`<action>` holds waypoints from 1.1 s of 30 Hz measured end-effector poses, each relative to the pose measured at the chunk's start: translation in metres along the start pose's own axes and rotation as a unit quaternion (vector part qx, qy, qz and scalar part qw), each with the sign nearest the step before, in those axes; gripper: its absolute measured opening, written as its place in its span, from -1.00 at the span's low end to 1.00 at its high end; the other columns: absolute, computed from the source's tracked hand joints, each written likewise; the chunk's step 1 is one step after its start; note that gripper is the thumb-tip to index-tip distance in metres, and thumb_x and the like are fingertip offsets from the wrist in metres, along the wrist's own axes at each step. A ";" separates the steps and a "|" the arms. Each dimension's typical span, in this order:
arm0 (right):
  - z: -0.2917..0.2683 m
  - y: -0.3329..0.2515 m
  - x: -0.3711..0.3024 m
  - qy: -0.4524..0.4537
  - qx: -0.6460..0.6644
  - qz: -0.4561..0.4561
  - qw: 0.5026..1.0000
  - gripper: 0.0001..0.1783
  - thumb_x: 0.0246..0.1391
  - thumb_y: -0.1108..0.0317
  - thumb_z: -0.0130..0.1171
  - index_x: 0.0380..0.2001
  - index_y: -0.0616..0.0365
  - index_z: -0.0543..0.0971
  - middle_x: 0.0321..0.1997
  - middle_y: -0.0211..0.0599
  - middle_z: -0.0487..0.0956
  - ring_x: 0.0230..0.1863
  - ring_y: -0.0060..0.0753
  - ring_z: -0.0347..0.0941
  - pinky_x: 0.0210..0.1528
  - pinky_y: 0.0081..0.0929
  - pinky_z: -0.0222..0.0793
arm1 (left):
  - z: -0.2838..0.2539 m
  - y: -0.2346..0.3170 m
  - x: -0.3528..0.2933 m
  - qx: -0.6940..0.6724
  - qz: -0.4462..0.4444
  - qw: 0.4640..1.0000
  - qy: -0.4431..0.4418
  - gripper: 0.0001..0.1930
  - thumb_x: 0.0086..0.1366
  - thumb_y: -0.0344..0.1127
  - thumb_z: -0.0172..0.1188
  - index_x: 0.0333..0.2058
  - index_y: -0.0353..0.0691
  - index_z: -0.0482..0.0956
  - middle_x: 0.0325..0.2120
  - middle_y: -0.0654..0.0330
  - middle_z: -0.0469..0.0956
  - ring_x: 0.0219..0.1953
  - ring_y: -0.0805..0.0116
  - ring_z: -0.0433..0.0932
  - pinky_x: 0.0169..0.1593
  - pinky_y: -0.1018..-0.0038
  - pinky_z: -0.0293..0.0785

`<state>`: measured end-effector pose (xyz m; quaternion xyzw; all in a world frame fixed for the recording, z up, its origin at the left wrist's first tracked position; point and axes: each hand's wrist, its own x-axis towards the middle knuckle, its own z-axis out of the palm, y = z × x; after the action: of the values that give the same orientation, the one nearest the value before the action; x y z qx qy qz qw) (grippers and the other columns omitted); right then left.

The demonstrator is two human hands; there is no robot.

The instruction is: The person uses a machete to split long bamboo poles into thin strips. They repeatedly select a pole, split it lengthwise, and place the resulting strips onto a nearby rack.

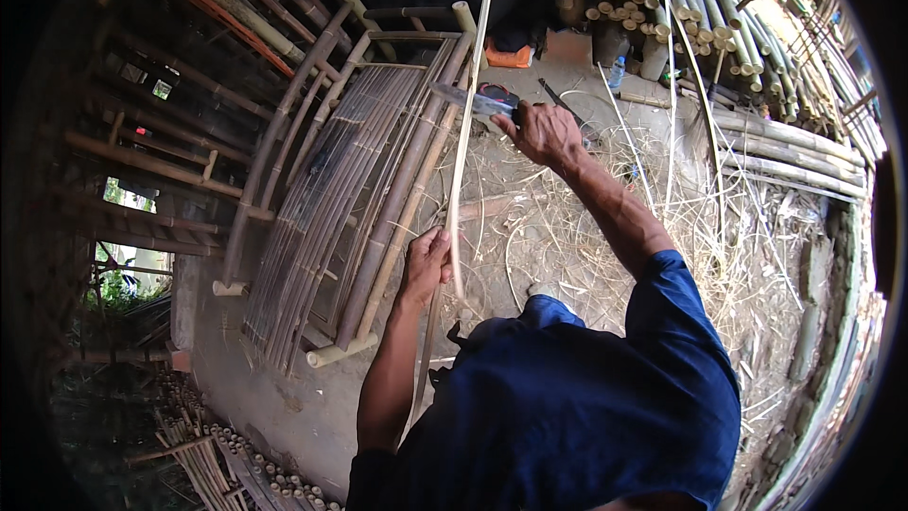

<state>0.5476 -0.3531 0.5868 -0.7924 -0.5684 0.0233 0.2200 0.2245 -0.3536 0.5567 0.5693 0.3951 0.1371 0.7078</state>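
A long pale bamboo strip (pixel 459 170) runs from the top edge of the head view down to my left hand (pixel 427 263), whose fingers are closed on its lower part. A thin darker strip (pixel 427 350) trails below that hand toward my body. Farther out, my right hand (pixel 547 132) is wrapped round the handle of a knife (pixel 484 104). Its broad metal blade points left and crosses the pale strip; whether the edge touches it, I cannot tell. My right fingers mostly hide the handle.
Left of my hands stands a slatted bamboo bench (pixel 355 170). Loose shavings (pixel 605 227) litter the floor on the right. Stacked bamboo poles (pixel 662 0) lie at the far right, with a plastic bottle (pixel 617 73) below them. Cut bamboo pieces (pixel 255 454) are piled at the lower left.
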 end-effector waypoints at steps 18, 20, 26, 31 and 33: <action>0.046 0.057 0.009 -0.039 -0.123 -0.031 0.991 -0.12 0.21 -0.50 -0.27 -0.32 0.14 0.66 -0.49 -0.03 0.65 -0.40 -0.02 0.65 -0.34 -0.10 0.52 | 0.017 -0.031 -0.145 0.323 0.126 0.925 0.153 -0.73 0.46 -0.25 -0.01 -0.13 -0.31 0.59 -0.54 0.03 0.57 -0.51 0.26 0.55 -0.35 0.36 0.46; 0.060 0.082 0.029 0.072 -0.139 0.079 0.984 -0.12 0.20 -0.48 -0.23 -0.40 0.18 0.68 -0.43 0.06 0.66 -0.30 0.06 0.65 -0.25 -0.04 0.52 | 0.015 -0.017 -0.182 0.202 -0.017 0.969 0.142 -0.72 0.47 -0.23 0.00 -0.14 -0.31 0.59 -0.56 0.04 0.55 -0.53 0.27 0.54 -0.36 0.36 0.47; 0.017 0.115 0.036 -0.024 -0.085 0.168 0.982 -0.07 0.19 -0.48 -0.23 -0.43 0.25 0.71 -0.37 0.15 0.66 -0.24 0.15 0.64 -0.18 -0.03 0.52 | -0.058 -0.079 -0.269 0.130 -0.204 0.970 -0.002 -0.58 0.48 -0.01 0.03 -0.28 -0.28 0.65 -0.57 0.25 0.56 -0.53 0.49 0.51 -0.41 0.53 0.41; 0.018 0.091 0.007 -0.039 -0.066 0.121 0.990 -0.12 0.24 -0.42 -0.22 -0.42 0.27 0.67 -0.43 0.19 0.63 -0.29 0.18 0.62 -0.23 -0.01 0.51 | -0.042 -0.082 -0.144 0.112 -0.062 0.991 0.042 -0.66 0.50 -0.14 0.00 -0.31 -0.28 0.58 -0.64 0.43 0.34 -0.58 0.64 0.31 -0.50 0.56 0.24; 0.006 0.065 -0.009 -0.074 -0.059 0.093 0.991 -0.11 0.23 -0.43 -0.22 -0.39 0.26 0.68 -0.41 0.16 0.64 -0.28 0.14 0.64 -0.23 -0.03 0.53 | -0.042 -0.110 -0.127 0.071 -0.065 0.994 0.055 -0.64 0.47 -0.13 0.05 -0.35 -0.33 0.57 -0.67 0.39 0.34 -0.63 0.60 0.27 -0.54 0.51 0.22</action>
<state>0.6001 -0.3763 0.5553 -0.8494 -0.5076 0.0687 0.1268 0.0839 -0.4407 0.5061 0.5826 0.4784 0.0938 0.6503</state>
